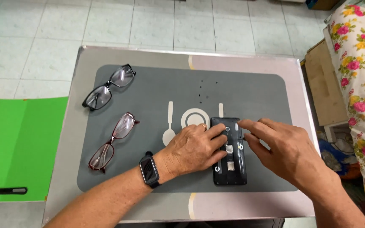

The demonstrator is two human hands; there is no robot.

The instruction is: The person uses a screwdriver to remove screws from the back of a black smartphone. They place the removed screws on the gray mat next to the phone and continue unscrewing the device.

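A: Head view, item one: left hand [191,147], fingers pressed together and laid flat on an opened black phone [230,169] (back cover off, insides showing). Probably pinning it down so it cannot slide.

B: Item two: right hand [281,145]. Index finger stretched over the phone's top edge, thumb tucked beneath; they seem to pinch something tiny, but I cannot tell what. Phone lies directly under both sets of fingertips, on a grey mat [148,93].

A: Mat markings: pale plate, spoon and bar shapes, just beyond the left fingertips. Small dark specks, perhaps screws [201,88], farther out still.

B: Labels: two small pale squares on the phone body, below the left fingers.

A: Remaining stock, well left of the left hand: black-framed glasses [108,86], red-framed glasses [113,141], green folder [17,143]. Dark smartwatch [149,171] on the left wrist. Metal table [77,126] beneath.
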